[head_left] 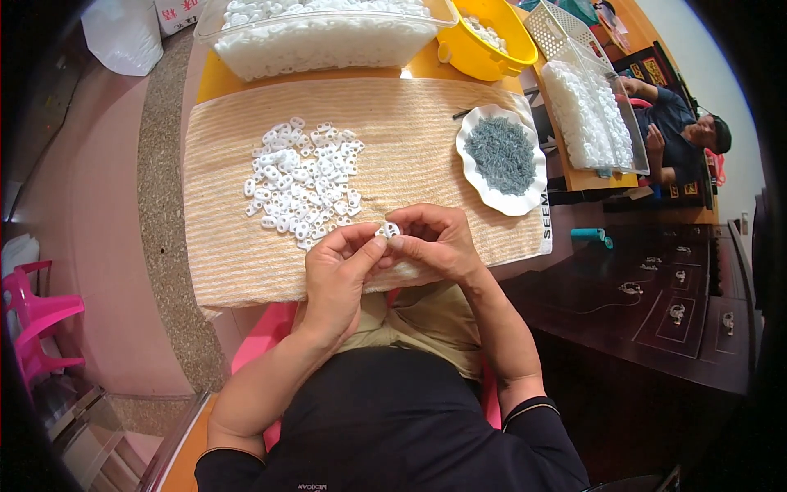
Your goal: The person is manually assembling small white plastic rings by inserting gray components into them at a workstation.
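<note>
Head view: pinch white clip (pixel 391 230) firmly between left hand (pixel 338 279) and right hand (pixel 434 244) fingers, both closed on it, steadied over towel (pixel 221 262).

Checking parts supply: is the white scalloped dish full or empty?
Neither: the white scalloped dish holds a low heap of small grey pieces in its middle; rim bare.

Home piecework table: bins of white plastic parts (pixel 320 37), carved wooden cabinet (pixel 656 303)

A pink floor (pixel 98 205) with a speckled grey strip (pixel 164 246) lies left of the table; a pink plastic chair (pixel 37 316) stands there, a dark drawer cabinet (pixel 672 312) right.
</note>
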{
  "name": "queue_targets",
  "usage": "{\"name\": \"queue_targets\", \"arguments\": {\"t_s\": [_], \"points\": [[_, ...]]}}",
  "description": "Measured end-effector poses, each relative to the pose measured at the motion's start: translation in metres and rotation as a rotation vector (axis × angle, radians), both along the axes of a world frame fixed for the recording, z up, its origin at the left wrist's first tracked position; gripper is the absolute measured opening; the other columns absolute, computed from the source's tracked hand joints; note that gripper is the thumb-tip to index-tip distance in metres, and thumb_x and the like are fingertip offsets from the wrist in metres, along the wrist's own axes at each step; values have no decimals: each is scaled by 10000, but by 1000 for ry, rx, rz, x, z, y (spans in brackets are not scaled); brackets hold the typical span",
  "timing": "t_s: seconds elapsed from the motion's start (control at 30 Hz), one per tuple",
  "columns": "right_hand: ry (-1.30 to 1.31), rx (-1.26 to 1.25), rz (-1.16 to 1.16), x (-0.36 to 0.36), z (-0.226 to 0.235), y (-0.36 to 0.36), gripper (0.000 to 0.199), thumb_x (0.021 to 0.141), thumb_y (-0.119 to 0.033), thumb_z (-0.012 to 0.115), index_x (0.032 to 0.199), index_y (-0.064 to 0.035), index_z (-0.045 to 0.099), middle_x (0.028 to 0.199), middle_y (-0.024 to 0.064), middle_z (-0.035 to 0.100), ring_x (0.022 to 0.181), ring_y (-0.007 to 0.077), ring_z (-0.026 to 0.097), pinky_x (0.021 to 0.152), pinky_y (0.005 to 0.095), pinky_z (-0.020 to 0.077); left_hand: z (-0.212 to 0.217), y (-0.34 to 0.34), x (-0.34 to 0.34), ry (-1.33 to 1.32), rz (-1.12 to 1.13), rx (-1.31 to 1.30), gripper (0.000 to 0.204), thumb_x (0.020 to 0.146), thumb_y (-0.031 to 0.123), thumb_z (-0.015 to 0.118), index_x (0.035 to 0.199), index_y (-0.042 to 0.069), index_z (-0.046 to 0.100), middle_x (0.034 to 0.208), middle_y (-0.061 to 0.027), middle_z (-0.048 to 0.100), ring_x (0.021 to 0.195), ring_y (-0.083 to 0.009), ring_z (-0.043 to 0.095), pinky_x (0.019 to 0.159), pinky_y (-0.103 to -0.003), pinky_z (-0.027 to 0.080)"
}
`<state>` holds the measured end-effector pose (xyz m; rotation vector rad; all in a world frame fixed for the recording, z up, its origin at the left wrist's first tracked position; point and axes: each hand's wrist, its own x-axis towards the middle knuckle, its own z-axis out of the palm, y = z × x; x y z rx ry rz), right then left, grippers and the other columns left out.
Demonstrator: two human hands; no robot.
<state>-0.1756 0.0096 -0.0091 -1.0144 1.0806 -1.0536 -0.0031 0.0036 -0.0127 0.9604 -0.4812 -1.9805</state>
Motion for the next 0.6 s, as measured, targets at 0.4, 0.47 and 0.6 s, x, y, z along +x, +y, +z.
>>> {"name": "queue_targets", "arguments": {"t_s": [0.4,0.47,0.6], "points": [[-23,11,8,0,-2,0,255,841,13,673,1088,49,621,920,58,664,833,90,623,728,223,516,2,0,1,5,-11,15,163,884,24,623,1038,-26,601,919,-80,651,763,-118,629,708,-227,533],[-18,10,9,0,0,0,255,842,16,671,1089,50,620,923,60,664,833,94,625,731,224,517,2,0,1,10,-10,21,162,884,24,624,1036,-26,600,920,-80,651,763,-119,629,708,-227,533],[-48,16,7,-1,-1,0,259,840,18,671,1092,53,620,920,68,668,835,100,631,734,229,524,2,0,1,14,-8,18,164,878,19,631,1032,-25,600,912,-83,652,756,-117,630,702,-222,532]]}}
